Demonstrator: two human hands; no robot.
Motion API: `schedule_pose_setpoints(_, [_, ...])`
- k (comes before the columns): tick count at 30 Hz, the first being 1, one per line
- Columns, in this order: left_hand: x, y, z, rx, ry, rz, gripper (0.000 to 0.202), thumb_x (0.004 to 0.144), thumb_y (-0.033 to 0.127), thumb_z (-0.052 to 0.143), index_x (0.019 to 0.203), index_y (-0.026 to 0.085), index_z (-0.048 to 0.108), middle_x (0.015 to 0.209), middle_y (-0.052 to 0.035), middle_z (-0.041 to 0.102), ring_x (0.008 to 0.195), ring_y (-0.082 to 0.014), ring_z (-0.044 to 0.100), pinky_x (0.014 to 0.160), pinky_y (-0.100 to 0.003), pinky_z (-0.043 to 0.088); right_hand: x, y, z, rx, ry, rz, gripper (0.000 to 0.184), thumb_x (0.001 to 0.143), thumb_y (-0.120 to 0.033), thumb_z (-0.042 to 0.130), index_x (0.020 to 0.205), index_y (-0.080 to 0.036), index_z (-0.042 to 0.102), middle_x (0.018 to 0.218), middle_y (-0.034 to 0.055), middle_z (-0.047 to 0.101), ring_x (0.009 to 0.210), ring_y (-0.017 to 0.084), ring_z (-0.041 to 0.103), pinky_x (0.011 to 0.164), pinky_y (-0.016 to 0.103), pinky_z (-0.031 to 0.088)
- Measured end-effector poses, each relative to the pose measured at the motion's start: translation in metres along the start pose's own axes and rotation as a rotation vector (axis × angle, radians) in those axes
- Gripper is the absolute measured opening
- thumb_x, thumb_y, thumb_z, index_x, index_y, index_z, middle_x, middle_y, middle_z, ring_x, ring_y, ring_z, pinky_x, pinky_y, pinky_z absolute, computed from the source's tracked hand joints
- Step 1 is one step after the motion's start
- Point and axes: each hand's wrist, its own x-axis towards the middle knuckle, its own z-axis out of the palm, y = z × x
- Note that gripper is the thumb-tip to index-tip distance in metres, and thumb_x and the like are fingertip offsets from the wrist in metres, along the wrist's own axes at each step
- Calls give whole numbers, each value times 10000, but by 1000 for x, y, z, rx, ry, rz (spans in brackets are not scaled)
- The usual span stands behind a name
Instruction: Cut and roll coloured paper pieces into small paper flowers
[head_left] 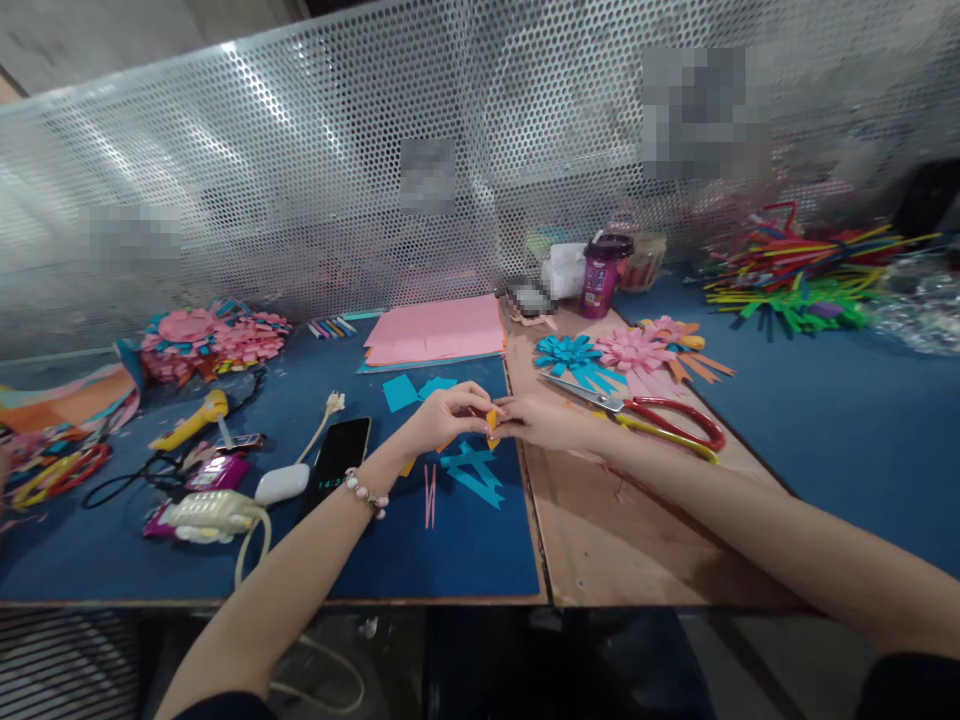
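My left hand and my right hand meet above the middle of the table. Between their fingertips is a small orange-yellow piece of paper, pinched from both sides. Blue paper strips lie on the blue surface just below my hands, with two thin pink paper strips to their left. Behind my left hand are cut blue paper pieces. Scissors with red and yellow handles rest to the right, partly behind my right forearm.
A stack of pink paper lies at the back. Paper flowers and a purple cup stand right of it. On the left are a phone, a white case, a power strip and a yellow glue gun.
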Motion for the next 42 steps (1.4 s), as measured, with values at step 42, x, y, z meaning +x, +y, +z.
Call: schedule_pose_setpoints(42, [4, -10, 7, 0, 217, -122, 324, 690, 310, 711, 960, 131, 695, 898, -92, 727, 808, -208, 674, 741, -326, 540, -3, -3, 25, -92, 487, 259, 334, 806, -432, 580, 958, -139, 631, 894, 64, 580, 829, 152, 523, 731, 283, 430])
